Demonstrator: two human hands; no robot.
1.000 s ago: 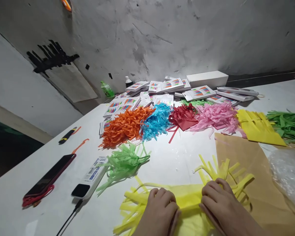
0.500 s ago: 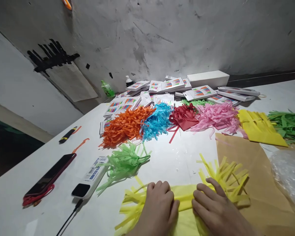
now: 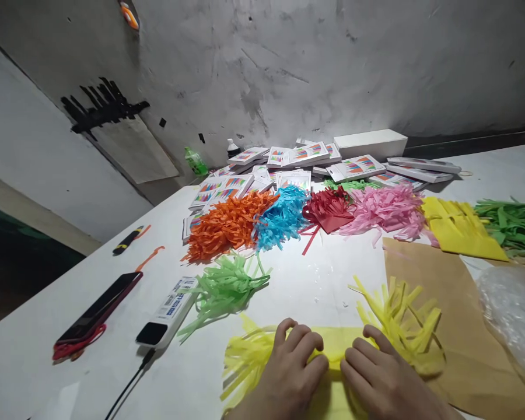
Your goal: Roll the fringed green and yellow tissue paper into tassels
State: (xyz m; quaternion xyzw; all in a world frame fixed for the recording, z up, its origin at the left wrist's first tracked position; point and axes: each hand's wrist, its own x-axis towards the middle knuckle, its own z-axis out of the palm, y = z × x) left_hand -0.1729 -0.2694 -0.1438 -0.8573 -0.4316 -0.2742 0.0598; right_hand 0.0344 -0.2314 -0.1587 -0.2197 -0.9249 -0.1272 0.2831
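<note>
A yellow fringed tissue paper [image 3: 398, 326] lies on the white table [image 3: 315, 280] at the near edge, its cut strips fanning out to left and right. My left hand [image 3: 289, 373] and my right hand [image 3: 385, 379] press side by side on its uncut middle band, fingers curled over the paper. Just beyond my left hand sits a light green tassel [image 3: 223, 286].
Orange [image 3: 227, 224], blue [image 3: 282, 216], red [image 3: 328, 210] and pink [image 3: 385, 210] fringe heaps form a row, with yellow sheets [image 3: 459, 233] and green strips [image 3: 511, 224] to the right. Printed cards [image 3: 354, 166] lie behind. Brown paper [image 3: 441, 291], a phone [image 3: 98, 309] and a power bank [image 3: 168, 312] lie nearby.
My hands have drawn closer together on the yellow paper's middle, bunching its fringe inward on both sides. The view has shifted slightly.
</note>
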